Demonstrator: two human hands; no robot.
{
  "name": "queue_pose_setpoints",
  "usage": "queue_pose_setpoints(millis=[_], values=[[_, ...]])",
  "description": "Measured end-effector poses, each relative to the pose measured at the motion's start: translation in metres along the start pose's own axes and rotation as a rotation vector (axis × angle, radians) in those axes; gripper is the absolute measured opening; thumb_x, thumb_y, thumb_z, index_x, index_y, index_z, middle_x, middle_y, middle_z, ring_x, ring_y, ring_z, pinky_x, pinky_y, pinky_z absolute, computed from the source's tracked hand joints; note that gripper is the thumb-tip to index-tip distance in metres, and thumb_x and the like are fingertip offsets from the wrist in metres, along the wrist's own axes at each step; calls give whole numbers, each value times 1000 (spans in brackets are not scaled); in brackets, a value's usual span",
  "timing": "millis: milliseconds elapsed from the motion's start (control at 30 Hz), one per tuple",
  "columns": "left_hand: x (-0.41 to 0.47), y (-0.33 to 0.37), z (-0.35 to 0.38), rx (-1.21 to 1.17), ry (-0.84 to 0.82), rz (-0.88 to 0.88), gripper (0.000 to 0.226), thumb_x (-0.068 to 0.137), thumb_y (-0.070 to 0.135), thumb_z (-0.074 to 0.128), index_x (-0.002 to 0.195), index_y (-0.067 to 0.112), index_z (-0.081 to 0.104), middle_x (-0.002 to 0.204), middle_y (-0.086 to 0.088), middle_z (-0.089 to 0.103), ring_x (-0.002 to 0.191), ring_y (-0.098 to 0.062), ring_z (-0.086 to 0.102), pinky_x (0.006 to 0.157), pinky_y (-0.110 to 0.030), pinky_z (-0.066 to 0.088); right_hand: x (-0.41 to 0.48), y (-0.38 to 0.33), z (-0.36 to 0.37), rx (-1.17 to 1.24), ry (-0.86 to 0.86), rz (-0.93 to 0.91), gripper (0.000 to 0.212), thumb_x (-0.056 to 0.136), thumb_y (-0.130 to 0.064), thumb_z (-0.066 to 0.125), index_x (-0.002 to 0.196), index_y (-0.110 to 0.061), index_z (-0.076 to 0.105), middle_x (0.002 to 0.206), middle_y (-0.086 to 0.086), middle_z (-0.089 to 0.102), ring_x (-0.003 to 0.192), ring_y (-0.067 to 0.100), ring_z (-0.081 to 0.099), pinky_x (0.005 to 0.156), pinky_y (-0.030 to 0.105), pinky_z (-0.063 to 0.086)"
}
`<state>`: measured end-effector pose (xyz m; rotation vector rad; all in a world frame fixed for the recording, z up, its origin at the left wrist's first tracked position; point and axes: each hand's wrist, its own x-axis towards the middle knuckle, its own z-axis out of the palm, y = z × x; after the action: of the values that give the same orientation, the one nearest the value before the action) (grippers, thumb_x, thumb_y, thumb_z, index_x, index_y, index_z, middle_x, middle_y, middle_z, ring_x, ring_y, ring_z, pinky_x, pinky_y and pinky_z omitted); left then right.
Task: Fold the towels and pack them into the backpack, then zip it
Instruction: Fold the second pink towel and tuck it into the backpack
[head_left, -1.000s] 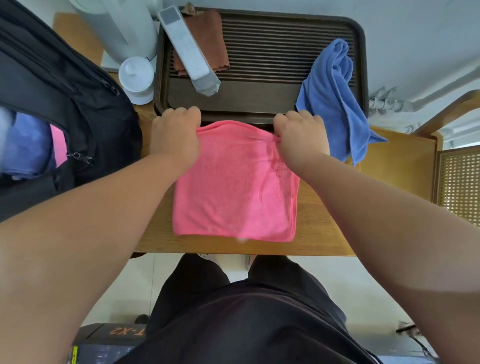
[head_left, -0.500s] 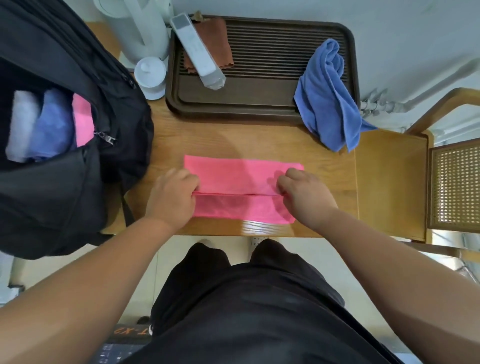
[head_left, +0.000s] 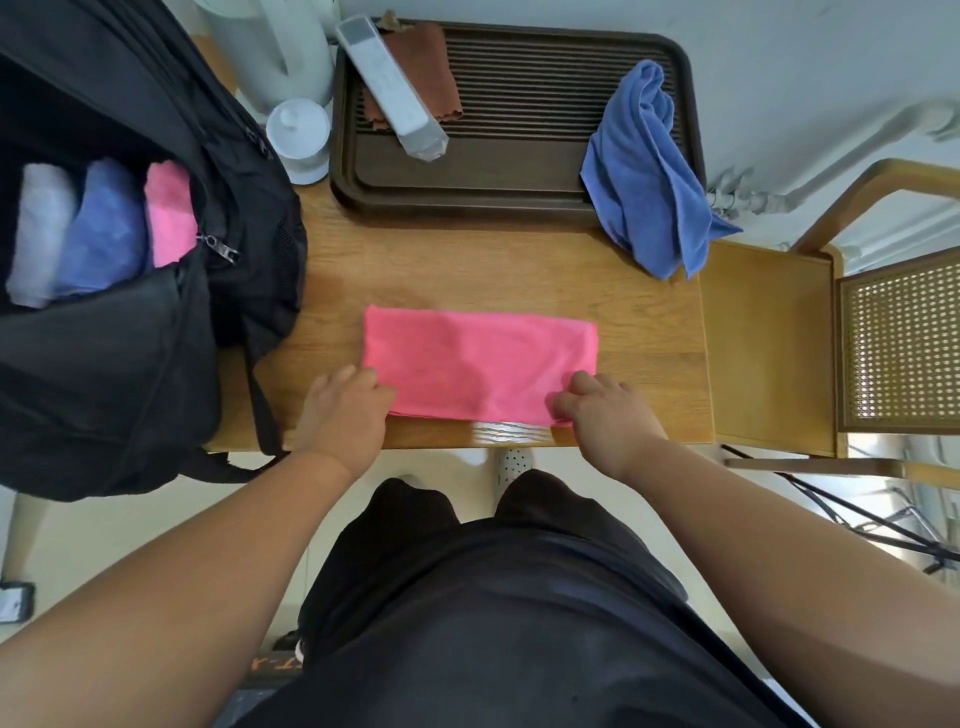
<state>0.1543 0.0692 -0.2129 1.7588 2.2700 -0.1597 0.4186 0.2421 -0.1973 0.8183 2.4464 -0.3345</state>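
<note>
Pink towel (head_left: 480, 358) folded to a long band, held at both near corners.

Flat on the wooden surface (head_left: 519, 270), long side parallel to the near edge and close to it. Left hand (head_left: 343, 415) at the near left corner, fingers (head_left: 363, 376) curled onto the cloth's edge. Right hand (head_left: 610, 421) at the near right corner, fingers (head_left: 566, 402) curled and pinching a small bunch of fabric. Far edge free of both hands. To the left, black backpack (head_left: 104, 389) lying open, zip pull (head_left: 221, 249) hanging at the opening. Three rolls side by side inside: white roll (head_left: 39, 234), blue roll (head_left: 104, 228), pink roll (head_left: 169, 213). At the back of the surface, dark slatted tray (head_left: 519, 210), with crumpled blue towel (head_left: 644, 176) draped over its right rim onto the wood, well apart from the pink towel. Wooden chair (head_left: 769, 338) just beside the surface on the right.
</note>
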Motion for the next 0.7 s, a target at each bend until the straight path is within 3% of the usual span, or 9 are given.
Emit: queue_pose_setpoints(millis=[100,200,267,300,367,433,500,700], values=[[-2,0,1,4,-98,-45,8,84,21,60,87,19,68,90,0,55,91,-25,51,80,-40,43,-3,-4,-1,11,-20,44,37,92,-37,55,129,-33,55,137,0,47,122,27,48,99,43,41],[-1,6,-5,-64,-33,-66,29,85,39,53,99,18,68,97,0,57,95,-24,52,85,-42,44,0,-10,-5,-6,80,72,55,90,-67,44,127,-30,58,131,1,52,121,27,47,100,45,40],[6,16,-10,-90,-16,-67,41,91,42,48,122,18,62,119,-5,58,112,-27,51,96,-45,41,7,-22,-11,29,201,54,61,92,-71,38,134,-28,53,134,5,50,126,29,45,103,47,38],[13,22,-12,-102,-38,-78,50,96,44,45,138,19,52,138,-9,50,128,-29,44,106,-47,36,14,-29,-13,53,227,40,63,94,-69,35,140,-28,47,143,7,45,133,31,40,108,48,35],[28,32,-13,-105,-103,-93,66,101,49,35,158,20,20,165,-10,15,151,-31,15,122,-50,13,32,-44,-15,99,209,20,70,97,-66,29,156,-28,25,163,12,20,150,33,17,120,53,19],[43,40,-7,-105,-137,-83,72,102,53,26,160,20,-2,167,-7,-15,154,-28,-11,124,-53,-3,51,-55,-12,122,180,25,75,98,-65,23,160,-28,3,168,10,-7,154,32,-8,123,55,2],[53,43,-1,-99,-162,-87,75,101,56,21,158,20,-13,163,-6,-29,151,-28,-22,122,-54,-8,66,-58,-2,122,169,51,78,97,-68,17,159,-27,-7,166,9,-19,151,33,-20,122,55,-6],[57,25,32,-96,-210,-116,85,93,72,9,154,23,-26,155,-4,-44,144,-23,-38,121,-58,-9,64,-26,34,41,173,157,82,91,-78,-2,155,-31,-23,161,10,-31,147,32,-31,120,59,-10]])
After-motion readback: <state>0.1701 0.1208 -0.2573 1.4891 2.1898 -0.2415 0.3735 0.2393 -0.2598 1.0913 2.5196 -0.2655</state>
